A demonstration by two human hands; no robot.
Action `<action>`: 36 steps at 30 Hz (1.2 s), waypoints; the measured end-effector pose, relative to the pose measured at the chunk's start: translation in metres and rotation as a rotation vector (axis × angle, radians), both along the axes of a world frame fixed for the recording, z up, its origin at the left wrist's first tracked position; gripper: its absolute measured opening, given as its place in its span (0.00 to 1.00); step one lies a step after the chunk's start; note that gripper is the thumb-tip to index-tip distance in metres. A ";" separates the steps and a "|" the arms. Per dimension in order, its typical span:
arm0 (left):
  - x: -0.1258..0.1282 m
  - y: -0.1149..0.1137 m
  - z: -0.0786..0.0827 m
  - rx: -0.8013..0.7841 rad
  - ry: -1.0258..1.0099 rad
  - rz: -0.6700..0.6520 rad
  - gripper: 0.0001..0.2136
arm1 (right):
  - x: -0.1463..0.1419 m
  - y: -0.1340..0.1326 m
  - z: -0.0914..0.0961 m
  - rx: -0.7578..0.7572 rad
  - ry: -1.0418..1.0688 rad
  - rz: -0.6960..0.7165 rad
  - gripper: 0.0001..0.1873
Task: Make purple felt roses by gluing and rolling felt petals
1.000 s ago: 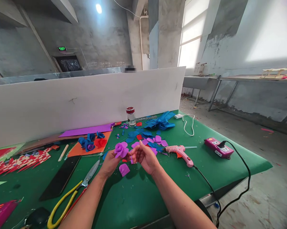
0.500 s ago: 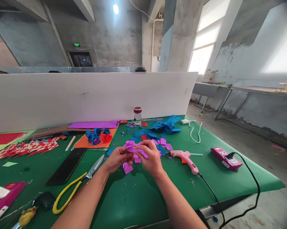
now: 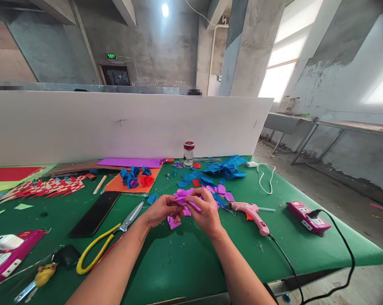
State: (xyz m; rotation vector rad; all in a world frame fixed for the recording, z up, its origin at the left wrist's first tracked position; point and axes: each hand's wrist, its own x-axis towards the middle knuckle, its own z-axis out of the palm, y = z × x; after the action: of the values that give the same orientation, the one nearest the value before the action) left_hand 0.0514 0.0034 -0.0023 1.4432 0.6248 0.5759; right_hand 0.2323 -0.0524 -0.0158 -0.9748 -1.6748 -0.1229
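Note:
Both my hands meet above the middle of the green table [image 3: 185, 262]. My left hand [image 3: 161, 210] grips a purple felt flower [image 3: 181, 195] from below, fingers curled round its base. My right hand [image 3: 205, 212] is closed on a purple petal pressed against the flower's side. A loose purple petal [image 3: 173, 222] lies on the table just under my hands. More purple and blue petals [image 3: 221, 189] lie scattered behind them.
A pink glue gun [image 3: 251, 212] lies right of my hands, its black cord running to a pink power strip [image 3: 307, 217]. Yellow-handled scissors [image 3: 105, 243] and a black phone [image 3: 94, 214] lie to the left. Finished felt roses [image 3: 134, 178] sit on orange paper. A small jar [image 3: 188, 154] stands by the white divider.
My right hand has brought a purple petal up against the flower and closed on it. Both hands have sunk slightly toward the table. The camera view has shifted to the left.

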 end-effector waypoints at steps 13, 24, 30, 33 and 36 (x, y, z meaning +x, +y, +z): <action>0.001 -0.004 0.006 0.012 0.019 -0.058 0.12 | -0.001 -0.003 0.004 0.028 -0.020 -0.019 0.06; -0.001 -0.002 0.002 0.020 0.041 -0.103 0.12 | -0.004 -0.005 0.005 -0.034 0.071 0.024 0.06; 0.000 -0.003 0.004 0.025 0.009 -0.064 0.12 | 0.001 -0.011 0.013 -0.045 0.210 0.127 0.06; -0.002 -0.001 0.004 0.036 -0.053 -0.025 0.13 | 0.004 -0.013 0.014 -0.007 0.205 0.124 0.09; -0.004 0.001 0.003 0.044 -0.104 -0.015 0.14 | 0.002 -0.011 0.011 0.005 0.113 0.083 0.13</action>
State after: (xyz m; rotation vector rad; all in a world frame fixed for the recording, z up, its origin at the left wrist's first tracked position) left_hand 0.0470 0.0040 0.0007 1.4480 0.5223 0.6521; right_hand 0.2341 -0.0636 -0.0048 -0.8905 -1.6074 -0.0160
